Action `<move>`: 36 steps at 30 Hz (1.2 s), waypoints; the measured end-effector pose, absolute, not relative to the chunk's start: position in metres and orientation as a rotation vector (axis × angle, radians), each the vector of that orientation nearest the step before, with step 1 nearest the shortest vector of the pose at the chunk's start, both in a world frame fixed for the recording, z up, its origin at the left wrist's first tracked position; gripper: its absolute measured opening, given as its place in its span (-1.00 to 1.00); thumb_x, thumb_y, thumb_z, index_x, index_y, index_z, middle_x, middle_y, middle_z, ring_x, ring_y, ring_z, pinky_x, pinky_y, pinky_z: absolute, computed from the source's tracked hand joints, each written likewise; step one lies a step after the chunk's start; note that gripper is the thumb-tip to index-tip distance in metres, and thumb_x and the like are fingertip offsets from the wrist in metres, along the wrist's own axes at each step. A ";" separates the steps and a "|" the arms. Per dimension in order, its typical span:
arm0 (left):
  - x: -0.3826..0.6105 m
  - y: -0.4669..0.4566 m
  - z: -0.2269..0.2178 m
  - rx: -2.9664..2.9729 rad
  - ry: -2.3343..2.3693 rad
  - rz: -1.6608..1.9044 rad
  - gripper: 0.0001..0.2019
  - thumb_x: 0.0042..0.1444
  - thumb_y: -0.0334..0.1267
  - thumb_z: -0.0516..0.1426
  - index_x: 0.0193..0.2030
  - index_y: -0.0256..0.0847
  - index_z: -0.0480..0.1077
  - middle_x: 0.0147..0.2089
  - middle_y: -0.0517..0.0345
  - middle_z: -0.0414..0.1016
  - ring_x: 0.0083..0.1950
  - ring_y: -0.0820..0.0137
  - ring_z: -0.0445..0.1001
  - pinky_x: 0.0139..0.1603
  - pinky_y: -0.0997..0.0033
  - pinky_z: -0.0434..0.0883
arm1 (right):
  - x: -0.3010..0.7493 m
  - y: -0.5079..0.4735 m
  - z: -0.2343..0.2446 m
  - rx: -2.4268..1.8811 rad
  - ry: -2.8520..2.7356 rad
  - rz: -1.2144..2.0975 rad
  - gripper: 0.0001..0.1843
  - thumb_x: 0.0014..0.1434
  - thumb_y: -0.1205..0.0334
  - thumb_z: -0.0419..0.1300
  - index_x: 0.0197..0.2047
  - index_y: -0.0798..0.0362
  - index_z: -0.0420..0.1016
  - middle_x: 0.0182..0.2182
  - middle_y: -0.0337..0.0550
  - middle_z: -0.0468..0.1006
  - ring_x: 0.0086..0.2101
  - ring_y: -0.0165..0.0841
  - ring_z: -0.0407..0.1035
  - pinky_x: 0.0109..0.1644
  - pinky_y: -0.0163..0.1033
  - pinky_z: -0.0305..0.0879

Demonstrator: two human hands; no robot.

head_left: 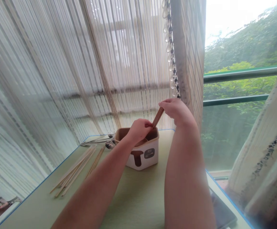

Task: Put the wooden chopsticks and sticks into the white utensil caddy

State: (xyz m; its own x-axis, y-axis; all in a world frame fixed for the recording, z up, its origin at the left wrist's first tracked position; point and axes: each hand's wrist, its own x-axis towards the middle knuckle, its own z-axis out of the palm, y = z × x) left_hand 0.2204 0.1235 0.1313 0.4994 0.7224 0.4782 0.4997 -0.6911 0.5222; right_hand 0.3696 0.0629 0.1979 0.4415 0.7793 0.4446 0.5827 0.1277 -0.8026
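A white and brown utensil holder (142, 160) with a divided inside stands near the far end of the table. Above its right compartment, brown chopsticks (158, 117) slant with their lower ends at the opening. My right hand (176, 109) is closed on their upper ends. Over the holder's rim, my left hand (140, 128) pinches the same chopsticks lower down with its fingertips. How many chopsticks are in the bundle I cannot tell.
Several pale chopsticks (74, 170) lie left of the holder, with a few thinner ones (95, 161) beside them. Metal spoons (110, 144) rest behind. A dark flat object (222, 208) lies at the right edge of the green table (136, 197). Curtains (129, 63) hang behind.
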 end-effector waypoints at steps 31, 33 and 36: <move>0.217 0.121 0.136 2.541 1.078 0.958 -0.81 0.03 -0.23 0.13 -0.27 -0.16 0.56 -0.41 0.16 0.56 -0.39 0.43 0.42 -0.32 0.43 0.30 | 0.366 0.051 0.204 -1.595 -1.214 0.208 -0.79 -0.05 0.18 0.21 -0.33 0.07 0.56 -0.63 -0.22 0.34 -0.55 -0.44 0.24 -0.43 -0.31 0.17; 0.218 0.121 0.136 2.570 1.103 0.945 -0.80 0.03 -0.24 0.12 -0.27 -0.16 0.56 -0.40 0.15 0.56 -0.39 0.42 0.42 -0.32 0.42 0.30 | 0.366 0.051 0.204 -1.577 -1.198 0.189 -0.79 -0.05 0.17 0.20 -0.34 0.07 0.56 -0.63 -0.22 0.34 -0.54 -0.43 0.24 -0.42 -0.31 0.18; 0.218 0.121 0.135 2.584 1.105 0.937 -0.80 0.04 -0.23 0.11 -0.27 -0.15 0.56 -0.39 0.15 0.57 -0.38 0.42 0.43 -0.30 0.42 0.31 | 0.366 0.052 0.205 -1.575 -1.182 0.187 -0.79 -0.05 0.17 0.20 -0.35 0.07 0.56 -0.61 -0.21 0.36 -0.53 -0.43 0.25 -0.41 -0.30 0.19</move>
State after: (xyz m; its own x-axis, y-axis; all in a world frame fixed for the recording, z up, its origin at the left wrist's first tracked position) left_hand 0.2184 0.1214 0.1346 0.5256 0.7019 0.4807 0.5892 -0.7080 0.3894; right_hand 0.3656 0.0521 0.2046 0.4889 0.7514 0.4432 0.5775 0.1020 -0.8100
